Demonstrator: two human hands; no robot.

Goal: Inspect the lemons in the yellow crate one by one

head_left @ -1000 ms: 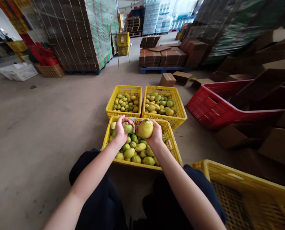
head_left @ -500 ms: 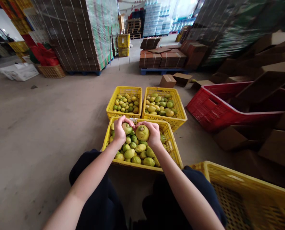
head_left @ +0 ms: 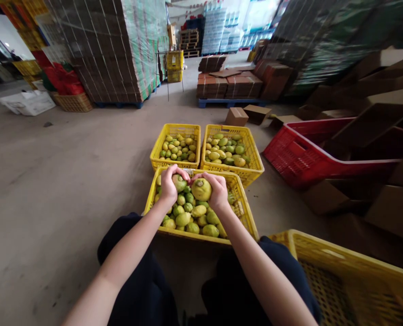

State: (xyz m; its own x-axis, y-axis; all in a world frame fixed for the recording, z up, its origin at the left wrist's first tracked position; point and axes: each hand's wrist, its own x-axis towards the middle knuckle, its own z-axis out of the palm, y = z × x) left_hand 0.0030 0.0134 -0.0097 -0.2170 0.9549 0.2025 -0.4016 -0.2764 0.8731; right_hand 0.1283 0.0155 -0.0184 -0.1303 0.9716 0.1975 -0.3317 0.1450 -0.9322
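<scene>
Over the near yellow crate (head_left: 247, 213), both hands are close together, each curled around a fruit. My left hand (head_left: 169, 184) grips a greenish lemon (head_left: 180, 183), its stem end partly in sight. In my right hand (head_left: 217, 189) is a larger yellow-green lemon (head_left: 201, 189) with its stem end facing me. Below them the crate holds many green and yellow lemons (head_left: 182, 219). The fingertips of both hands nearly meet behind the fruit, and some are hidden by it.
Two more yellow crates of lemons stand beyond, one left (head_left: 154, 151) and one right (head_left: 255, 158). At the right are a red crate (head_left: 292, 156) and a heap of cardboard boxes (head_left: 394, 208). Another yellow crate (head_left: 350, 253) sits by my right knee. Wrapped pallets (head_left: 99, 54) rise behind.
Both hands keep hold of their lemons in nearly the same place. The view has shifted very slightly; nothing else visibly differs.
</scene>
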